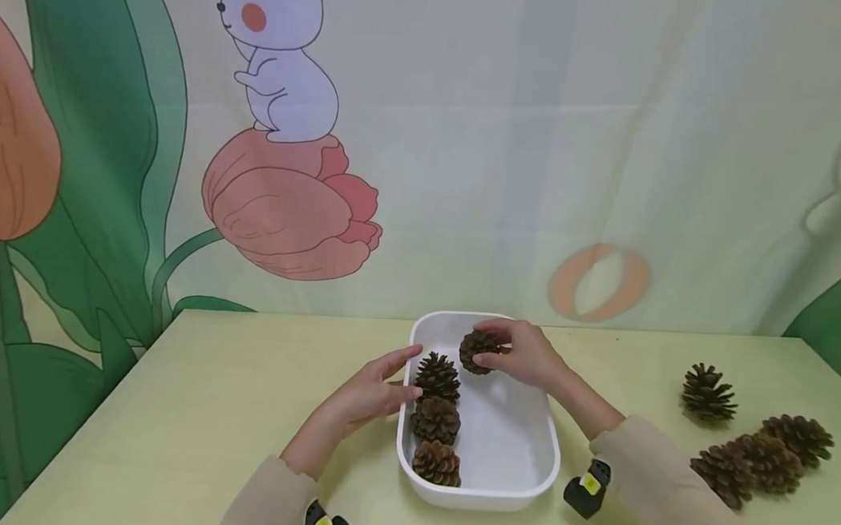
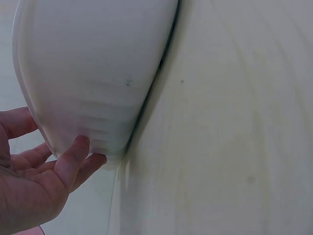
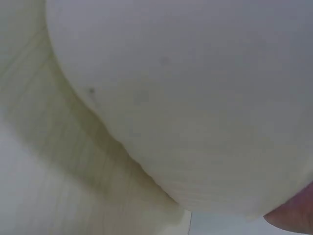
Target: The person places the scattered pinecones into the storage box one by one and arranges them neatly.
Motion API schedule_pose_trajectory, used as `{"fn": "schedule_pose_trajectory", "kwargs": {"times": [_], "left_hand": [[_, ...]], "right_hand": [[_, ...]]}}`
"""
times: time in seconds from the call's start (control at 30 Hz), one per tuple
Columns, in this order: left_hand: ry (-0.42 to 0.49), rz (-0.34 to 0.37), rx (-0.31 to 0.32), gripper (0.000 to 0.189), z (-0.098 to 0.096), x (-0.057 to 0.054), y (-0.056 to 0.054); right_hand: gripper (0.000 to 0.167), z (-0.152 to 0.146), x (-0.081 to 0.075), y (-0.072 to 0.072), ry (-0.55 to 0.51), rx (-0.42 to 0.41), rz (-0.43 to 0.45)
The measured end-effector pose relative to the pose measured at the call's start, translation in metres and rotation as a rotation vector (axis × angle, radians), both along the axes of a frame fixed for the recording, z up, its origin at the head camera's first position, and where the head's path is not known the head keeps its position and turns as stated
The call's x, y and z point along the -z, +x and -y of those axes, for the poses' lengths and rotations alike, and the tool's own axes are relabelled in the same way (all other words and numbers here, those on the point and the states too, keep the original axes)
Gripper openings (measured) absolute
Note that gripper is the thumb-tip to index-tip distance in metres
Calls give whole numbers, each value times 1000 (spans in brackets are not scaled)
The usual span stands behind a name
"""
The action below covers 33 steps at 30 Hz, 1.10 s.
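Observation:
A white rectangular tray (image 1: 502,460) stands on the table, with a column of three pine cones (image 1: 436,421) along its left side. My left hand (image 1: 365,392) holds the tray's left wall. In the left wrist view, fingers (image 2: 73,154) press the outer wall while the thumb (image 2: 19,122) reaches over the rim. At the tray's far end my right hand (image 1: 523,353) grips a brown pine cone (image 1: 478,352) between thumb and fingers. The right wrist view shows mostly the tray's outer wall (image 3: 186,117), with a fingertip (image 3: 296,213) at the lower right; the held cone is hidden there.
Right of the tray, a single pine cone (image 1: 709,392) lies on the pale table (image 1: 186,433), and three more cones (image 1: 770,462) sit in a row, partly behind the right sleeve. A printed curtain (image 1: 469,177) hangs behind the table's far edge.

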<state>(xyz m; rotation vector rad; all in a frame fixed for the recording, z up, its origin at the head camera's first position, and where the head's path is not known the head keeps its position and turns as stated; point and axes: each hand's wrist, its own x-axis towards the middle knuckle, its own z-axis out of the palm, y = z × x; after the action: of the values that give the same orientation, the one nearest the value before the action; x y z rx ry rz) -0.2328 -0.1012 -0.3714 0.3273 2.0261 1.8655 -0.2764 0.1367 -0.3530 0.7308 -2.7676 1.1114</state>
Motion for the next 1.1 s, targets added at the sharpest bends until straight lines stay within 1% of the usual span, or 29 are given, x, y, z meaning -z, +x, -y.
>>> {"fn": "schedule_pose_trajectory", "kwargs": {"times": [0.23, 0.37, 0.47, 0.6, 0.73, 0.83, 0.93, 1.1], "left_hand": [[8, 4, 5, 61, 2, 2, 2], [7, 7, 2, 61, 2, 3, 3], [4, 8, 6, 61, 2, 3, 3], [4, 3, 20, 62, 2, 3, 2], [2, 4, 21, 62, 1, 3, 1], [-2, 8, 17, 62, 0, 3, 0], [-2, 8, 14, 62, 0, 3, 0], [-8, 5, 10, 62, 1, 2, -1]], "right_hand": [[36, 12, 9, -7, 101, -57, -122], [35, 16, 13, -8, 182, -64, -181], [40, 18, 15, -8, 211, -20, -185], [43, 18, 17, -9, 205, 55, -186], [39, 19, 17, -10, 187, 104, -199], [38, 20, 15, -10, 167, 131, -171], [38, 22, 13, -10, 125, 127, -103], [39, 24, 14, -10, 6, 53, 66]]}}
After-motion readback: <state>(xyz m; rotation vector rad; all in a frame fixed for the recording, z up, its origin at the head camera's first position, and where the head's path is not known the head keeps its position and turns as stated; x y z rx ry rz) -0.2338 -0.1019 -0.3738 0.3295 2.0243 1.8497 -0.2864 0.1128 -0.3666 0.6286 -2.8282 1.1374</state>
